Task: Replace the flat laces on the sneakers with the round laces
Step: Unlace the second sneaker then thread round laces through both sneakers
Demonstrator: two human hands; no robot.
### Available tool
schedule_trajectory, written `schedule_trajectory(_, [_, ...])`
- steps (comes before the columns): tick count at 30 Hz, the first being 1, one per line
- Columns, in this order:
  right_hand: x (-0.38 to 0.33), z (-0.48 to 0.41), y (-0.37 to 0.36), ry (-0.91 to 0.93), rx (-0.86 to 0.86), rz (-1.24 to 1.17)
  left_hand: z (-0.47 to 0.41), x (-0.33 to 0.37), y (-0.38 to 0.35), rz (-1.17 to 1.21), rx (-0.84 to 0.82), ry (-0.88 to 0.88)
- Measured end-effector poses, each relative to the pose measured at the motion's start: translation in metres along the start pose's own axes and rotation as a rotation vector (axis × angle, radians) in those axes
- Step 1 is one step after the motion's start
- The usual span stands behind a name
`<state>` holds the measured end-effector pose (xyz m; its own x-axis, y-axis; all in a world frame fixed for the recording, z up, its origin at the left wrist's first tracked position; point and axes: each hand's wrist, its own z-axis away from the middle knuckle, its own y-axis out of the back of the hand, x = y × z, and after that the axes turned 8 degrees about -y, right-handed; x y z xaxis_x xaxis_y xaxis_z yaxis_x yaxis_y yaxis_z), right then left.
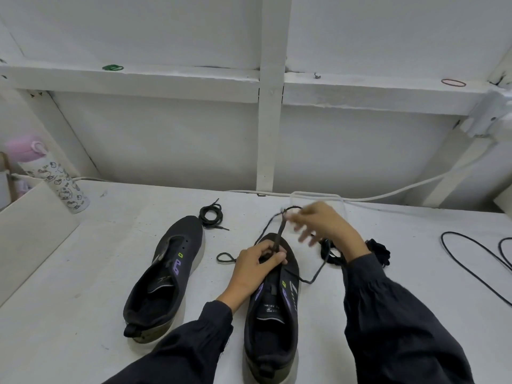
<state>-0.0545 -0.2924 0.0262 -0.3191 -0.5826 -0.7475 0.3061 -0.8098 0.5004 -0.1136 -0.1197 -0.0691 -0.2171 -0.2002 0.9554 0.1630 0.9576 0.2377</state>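
Two black sneakers lie on the white counter (388,273) in the head view. The unlaced sneaker (163,275) sits left of centre. The centre sneaker (273,309) lies in the lower middle, toe pointing away. The left hand (257,264) rests on its toe end, fingers pinching a dark lace (279,231) at the front eyelets. The lace rises from there to the right hand (318,223), blurred above the toe, which grips it at the fingertips. A coiled lace (212,214) lies just beyond the unlaced sneaker's toe. A dark bundle (378,252) sits right of the right forearm. A pink-capped bottle (47,176) stands at the left edge.
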Motion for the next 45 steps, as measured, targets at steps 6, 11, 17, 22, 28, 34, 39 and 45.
schedule_trajectory(6, [0.034,0.013,-0.046,0.096,-0.052,-0.070,0.001,0.002,-0.002,-0.024,0.022,-0.005])
schedule_trajectory(11, [0.028,0.009,-0.061,0.210,0.135,-0.322,0.001,-0.002,-0.002,-0.037,0.049,0.011])
schedule_trajectory(17, [-0.018,0.023,-0.034,0.348,0.198,-0.452,0.001,-0.004,-0.002,-0.052,0.040,-0.005])
schedule_trajectory(22, [-0.074,0.012,0.006,0.479,0.268,-0.554,0.002,-0.004,-0.002,0.001,0.040,0.003])
schedule_trajectory(28, [-0.063,-0.021,-0.006,0.333,0.091,-0.540,0.002,-0.004,-0.004,0.002,0.023,-0.014])
schedule_trajectory(34, [-0.011,-0.041,-0.012,-0.030,0.021,0.089,0.003,-0.004,-0.005,0.033,0.036,-0.005])
schedule_trajectory(39, [0.021,-0.036,-0.031,-0.001,0.049,0.196,0.002,-0.004,-0.005,0.000,0.036,-0.015])
schedule_trajectory(45, [0.006,-0.009,-0.043,0.086,-0.219,-0.105,0.000,-0.005,-0.005,-0.073,0.051,0.013])
